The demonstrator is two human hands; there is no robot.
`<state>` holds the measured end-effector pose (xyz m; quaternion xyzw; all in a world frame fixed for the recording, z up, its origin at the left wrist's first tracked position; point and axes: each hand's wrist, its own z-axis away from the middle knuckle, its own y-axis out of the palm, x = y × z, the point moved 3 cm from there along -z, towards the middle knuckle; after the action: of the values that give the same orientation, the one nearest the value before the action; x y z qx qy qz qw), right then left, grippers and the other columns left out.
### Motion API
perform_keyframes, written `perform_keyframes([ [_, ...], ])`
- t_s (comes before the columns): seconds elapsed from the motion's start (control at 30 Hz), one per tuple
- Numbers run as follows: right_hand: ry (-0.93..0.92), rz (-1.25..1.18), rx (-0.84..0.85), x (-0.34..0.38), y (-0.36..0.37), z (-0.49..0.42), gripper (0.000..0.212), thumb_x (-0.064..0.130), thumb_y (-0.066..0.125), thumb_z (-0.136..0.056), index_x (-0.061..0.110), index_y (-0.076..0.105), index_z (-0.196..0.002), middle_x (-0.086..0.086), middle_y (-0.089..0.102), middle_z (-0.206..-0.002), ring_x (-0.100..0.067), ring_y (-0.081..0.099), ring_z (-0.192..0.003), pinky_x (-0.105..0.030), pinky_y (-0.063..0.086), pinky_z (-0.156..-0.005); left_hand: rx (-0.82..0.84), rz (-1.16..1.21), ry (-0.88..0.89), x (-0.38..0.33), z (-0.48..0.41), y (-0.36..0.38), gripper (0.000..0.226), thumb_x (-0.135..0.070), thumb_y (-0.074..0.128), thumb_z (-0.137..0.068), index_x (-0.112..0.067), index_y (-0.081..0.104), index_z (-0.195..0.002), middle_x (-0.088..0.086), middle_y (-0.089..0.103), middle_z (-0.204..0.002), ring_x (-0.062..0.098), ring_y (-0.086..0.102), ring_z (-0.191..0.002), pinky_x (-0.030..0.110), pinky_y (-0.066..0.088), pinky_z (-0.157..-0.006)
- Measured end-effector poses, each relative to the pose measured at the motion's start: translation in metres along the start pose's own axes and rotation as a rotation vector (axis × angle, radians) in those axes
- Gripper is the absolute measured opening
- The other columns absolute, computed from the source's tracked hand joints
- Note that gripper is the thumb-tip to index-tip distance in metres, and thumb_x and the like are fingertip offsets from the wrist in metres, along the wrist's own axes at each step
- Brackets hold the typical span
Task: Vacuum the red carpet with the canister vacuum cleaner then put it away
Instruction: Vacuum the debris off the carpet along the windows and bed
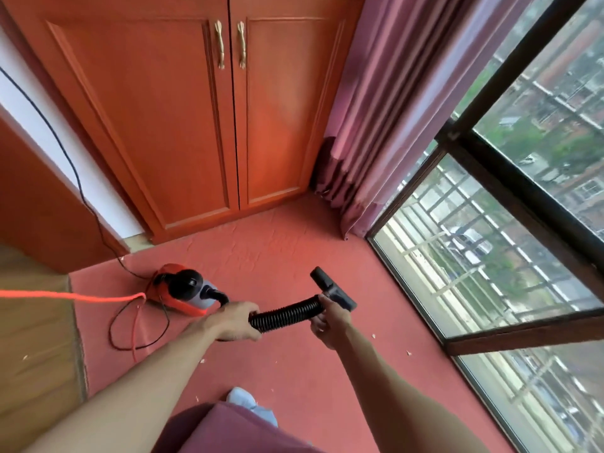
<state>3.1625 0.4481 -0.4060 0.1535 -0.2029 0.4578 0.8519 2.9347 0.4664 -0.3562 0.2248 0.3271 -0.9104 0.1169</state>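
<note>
Hose (284, 314) lies left to right across the lower middle of the frame, both hands wrapped round it: left hand (235, 322) nearer the canister vacuum (183, 291), which sits on the red carpet (277, 250) at lower left; right hand (328, 318) just behind the nozzle (333, 291), which angles toward upper left. I judge the right hand leads, since pale scraps (374, 336) lie to its lower right.

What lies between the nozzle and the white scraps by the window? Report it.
Nothing visible. Only bare carpet separates the nozzle, on the hose that the right hand grips, from the scraps. The cords lie left, beside the canister.
</note>
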Motion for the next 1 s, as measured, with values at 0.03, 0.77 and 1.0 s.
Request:
perform_keyframes([
  [0.03,0.0,-0.017,0.02,0.0,-0.001,0.005,0.032,0.021,0.059,-0.095,0.014,0.041,-0.07,0.003,0.033,-0.035,-0.007,0.028,-0.025,-0.016,0.026,-0.032,-0.02,-0.012,0.009,-0.003,0.004,0.0,0.037,-0.036,0.077,-0.075,-0.022,0.063,-0.107,-0.006,0.061,-0.082,0.019,0.063,-0.084,0.028,0.048,-0.068],
  [0.77,0.02,-0.02,0.108,-0.04,0.006,0.043,0.013,0.016,0.057,-0.097,0.012,0.045,-0.095,0.0,0.026,-0.057,-0.009,0.028,-0.037,-0.02,0.028,-0.04,0.039,-0.201,0.099,0.031,0.018,0.003,0.037,-0.054,0.079,-0.068,-0.027,0.056,-0.081,-0.008,0.057,-0.077,0.018,0.061,-0.082,0.03,0.045,-0.069],
  [1.0,0.048,-0.151,0.001,-0.032,0.055,0.033,0.012,0.016,0.058,-0.096,0.012,0.046,-0.097,-0.002,0.026,-0.062,-0.01,0.03,-0.036,-0.02,0.032,-0.038,0.134,-0.266,0.197,0.049,-0.019,-0.072,0.045,-0.064,0.078,-0.059,-0.026,0.06,-0.074,-0.009,0.063,-0.075,0.013,0.059,-0.073,0.028,0.041,-0.064],
])
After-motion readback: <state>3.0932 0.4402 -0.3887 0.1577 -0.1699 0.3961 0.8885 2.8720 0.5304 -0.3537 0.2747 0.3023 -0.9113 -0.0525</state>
